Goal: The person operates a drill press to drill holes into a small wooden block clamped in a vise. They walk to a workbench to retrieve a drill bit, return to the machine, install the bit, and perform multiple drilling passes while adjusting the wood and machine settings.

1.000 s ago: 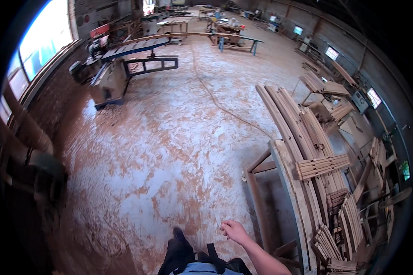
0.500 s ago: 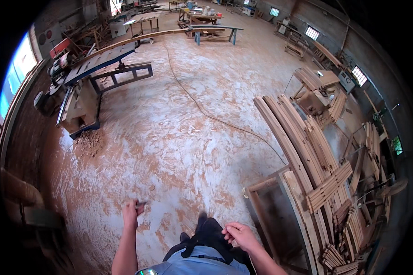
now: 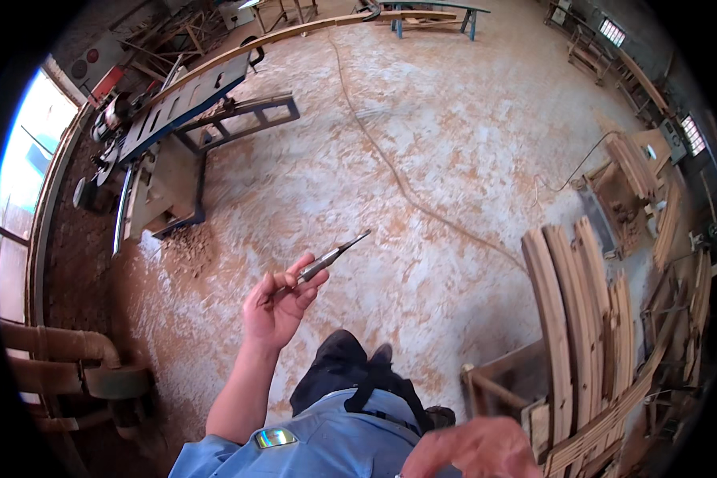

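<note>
My left hand (image 3: 277,309) is raised over the floor in front of me. Its fingers close round a slim metal tool, apparently a drill bit (image 3: 346,248), with a thick silvery shank and a thin dark end pointing up and to the right. Part of the shank is hidden by the fingers. Low at the right, close to my body, my right hand (image 3: 490,448) is smeared by motion, and its fingers cannot be made out. Nothing shows clearly in it.
Long wooden strips (image 3: 562,319) lie stacked on the right, above a wooden frame (image 3: 494,378). A machine with a blue-edged table (image 3: 191,95) stands at left, wood chips (image 3: 190,251) below. A cable (image 3: 406,187) crosses the floor. Thick pipes (image 3: 64,342) run at lower left.
My left hand has risen toward me with the drill bit, now plainly visible. My right hand has moved right and down. The view has swung, so the strips sit farther right.
</note>
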Action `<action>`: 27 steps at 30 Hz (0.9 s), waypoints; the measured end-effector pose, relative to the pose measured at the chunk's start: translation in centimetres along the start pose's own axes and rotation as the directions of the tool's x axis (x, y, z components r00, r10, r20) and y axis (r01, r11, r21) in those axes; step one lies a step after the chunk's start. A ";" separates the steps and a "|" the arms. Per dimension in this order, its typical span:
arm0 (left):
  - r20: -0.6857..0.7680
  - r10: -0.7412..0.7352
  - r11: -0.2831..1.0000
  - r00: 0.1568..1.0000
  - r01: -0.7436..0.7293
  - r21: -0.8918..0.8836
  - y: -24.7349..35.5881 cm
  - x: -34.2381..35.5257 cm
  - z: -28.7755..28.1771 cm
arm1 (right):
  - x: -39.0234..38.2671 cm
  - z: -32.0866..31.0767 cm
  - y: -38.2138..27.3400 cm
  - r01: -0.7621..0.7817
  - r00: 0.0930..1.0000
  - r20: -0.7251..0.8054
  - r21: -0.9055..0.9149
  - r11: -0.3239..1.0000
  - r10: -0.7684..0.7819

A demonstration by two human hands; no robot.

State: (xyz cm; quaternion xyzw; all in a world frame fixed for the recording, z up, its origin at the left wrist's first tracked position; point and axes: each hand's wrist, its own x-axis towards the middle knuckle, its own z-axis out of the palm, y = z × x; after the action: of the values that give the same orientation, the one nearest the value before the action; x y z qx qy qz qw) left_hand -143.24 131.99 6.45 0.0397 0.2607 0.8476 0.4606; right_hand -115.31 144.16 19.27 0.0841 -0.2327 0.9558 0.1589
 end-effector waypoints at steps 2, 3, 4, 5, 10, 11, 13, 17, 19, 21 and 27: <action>0.063 -0.024 0.999 0.998 0.021 0.044 0.3 5.0 0.1 | 5.9 -1.2 -2.7 0.003 0.986 0.164 0.009 1.000 -0.005; 0.066 -0.038 0.996 0.997 0.032 0.086 0.3 7.7 0.3 | 8.3 -2.2 -3.9 0.019 0.973 0.229 0.009 1.000 -0.020; 0.069 -0.055 0.991 0.996 0.046 0.129 0.3 10.6 0.6 | 10.8 -3.3 -5.2 0.038 0.957 0.286 0.005 0.999 -0.038; 0.106 -0.075 0.992 0.992 0.064 0.108 0.5 13.5 0.5 | 13.5 -4.4 -6.1 0.050 0.942 0.331 0.000 0.999 -0.048; 0.286 -0.192 0.981 0.939 0.189 0.038 0.6 28.9 5.0 | 25.3 -9.6 -12.1 0.204 0.859 0.490 -0.065 0.977 -0.147; 0.320 -0.233 0.971 0.918 0.235 0.033 0.5 32.1 6.5 | 27.1 -10.5 -13.5 0.254 0.832 0.527 -0.079 0.964 -0.176; 0.383 -0.330 0.937 0.863 0.348 0.024 0.3 38.1 9.6 | 30.3 -12.1 -16.4 0.354 0.791 0.565 -0.109 0.929 -0.235; 0.532 -0.424 0.884 0.733 0.463 0.067 -1.2 49.2 14.3 | 35.1 -15.5 -23.8 0.406 0.815 0.517 -0.192 0.893 -0.260; 0.564 -0.461 0.850 0.685 0.523 0.059 -3.3 54.5 16.8 | 36.8 -18.2 -28.1 0.374 0.844 0.485 -0.227 0.899 -0.228; 0.582 -0.484 0.821 0.653 0.569 0.044 -5.9 59.6 19.0 | 38.1 -21.4 -32.0 0.408 0.843 0.461 -0.209 0.889 -0.279; 0.498 -0.448 0.891 0.743 0.418 0.178 -10.9 73.6 26.4 | 42.7 -26.5 -52.2 -0.524 0.849 -0.049 0.050 0.851 0.526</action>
State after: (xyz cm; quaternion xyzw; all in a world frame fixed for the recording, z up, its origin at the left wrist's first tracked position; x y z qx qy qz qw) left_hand -169.01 206.47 11.29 0.2213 0.1498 0.6660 0.6965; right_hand -139.67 211.92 27.84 -0.0088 -0.2251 0.9689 -0.1024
